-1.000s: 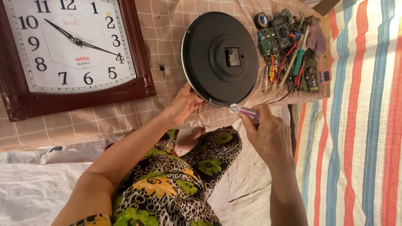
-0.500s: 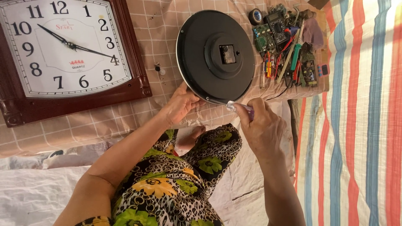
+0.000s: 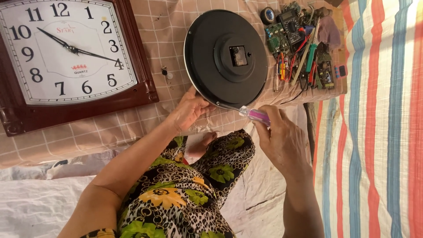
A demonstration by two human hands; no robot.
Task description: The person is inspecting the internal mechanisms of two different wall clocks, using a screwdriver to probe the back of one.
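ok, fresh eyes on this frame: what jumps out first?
The round black clock back, top centre on the checked cloth, held at its lower rim by the left hand while the right hand sets a purple-handled screwdriver to its edge. Next, the square wall clock in a dark red frame at top left. A heap of circuit boards and tools sits right of the black disc.

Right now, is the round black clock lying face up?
No: the round black clock lies back up, its square movement showing at the centre, while the left hand steadies its rim.
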